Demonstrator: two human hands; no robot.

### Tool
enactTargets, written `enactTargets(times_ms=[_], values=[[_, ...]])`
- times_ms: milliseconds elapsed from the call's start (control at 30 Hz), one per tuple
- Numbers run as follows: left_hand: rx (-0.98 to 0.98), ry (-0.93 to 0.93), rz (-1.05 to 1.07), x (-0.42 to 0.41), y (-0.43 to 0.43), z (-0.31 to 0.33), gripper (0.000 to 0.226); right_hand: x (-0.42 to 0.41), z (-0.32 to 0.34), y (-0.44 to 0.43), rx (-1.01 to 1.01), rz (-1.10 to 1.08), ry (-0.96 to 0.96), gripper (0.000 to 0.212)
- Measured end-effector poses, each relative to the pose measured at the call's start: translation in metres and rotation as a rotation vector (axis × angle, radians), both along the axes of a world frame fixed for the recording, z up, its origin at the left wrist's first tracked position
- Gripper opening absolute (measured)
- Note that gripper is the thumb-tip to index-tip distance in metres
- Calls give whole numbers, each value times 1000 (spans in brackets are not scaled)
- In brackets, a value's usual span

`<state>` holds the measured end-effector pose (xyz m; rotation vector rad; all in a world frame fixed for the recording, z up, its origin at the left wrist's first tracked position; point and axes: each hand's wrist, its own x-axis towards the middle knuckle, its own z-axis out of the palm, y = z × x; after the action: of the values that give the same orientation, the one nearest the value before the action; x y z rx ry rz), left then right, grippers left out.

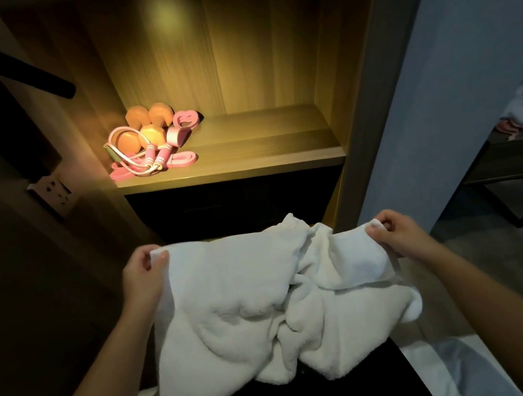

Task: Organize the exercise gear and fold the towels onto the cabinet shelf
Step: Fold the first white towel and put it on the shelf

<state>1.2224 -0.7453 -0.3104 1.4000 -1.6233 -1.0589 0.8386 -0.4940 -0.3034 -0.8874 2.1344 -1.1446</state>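
I see my left hand [143,273] and right hand [398,233] each pinching a top corner of a fluffy white towel [268,306], which hangs crumpled below the wooden shelf [263,144]; rounded orange dumbbells [144,126] and a pink rope [142,160] lie at the shelf's left end.

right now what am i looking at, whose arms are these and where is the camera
No machine here: a person wears a camera on the head, looking forward and down, so both arms are their own. The left hand and right hand each pinch an upper corner of a crumpled white towel, held up before a lit wooden cabinet shelf. On the shelf's left side sits piled exercise gear: orange dumbbells, a pink skipping rope and a pink band.
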Motion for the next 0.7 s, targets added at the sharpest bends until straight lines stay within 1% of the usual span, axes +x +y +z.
enactTargets(times_ms=[133,233,333,433,533,700], values=[[-257,7,81,-5,-47,84,8,-42,56,-19,-184,-135,51,17],[-391,-13,90,-16,-68,146,10,-65,105,-38,-265,-202,178,21],[-436,-61,134,-19,-81,192,20,-81,153,-58,-358,-294,278,18],[-479,-14,194,-16,-91,235,23,-100,205,-68,-437,-416,311,17],[-536,38,296,-7,-100,280,22,-124,251,-61,-479,-531,362,18],[-592,50,373,6,-107,333,23,-135,291,-60,-515,-562,405,18]])
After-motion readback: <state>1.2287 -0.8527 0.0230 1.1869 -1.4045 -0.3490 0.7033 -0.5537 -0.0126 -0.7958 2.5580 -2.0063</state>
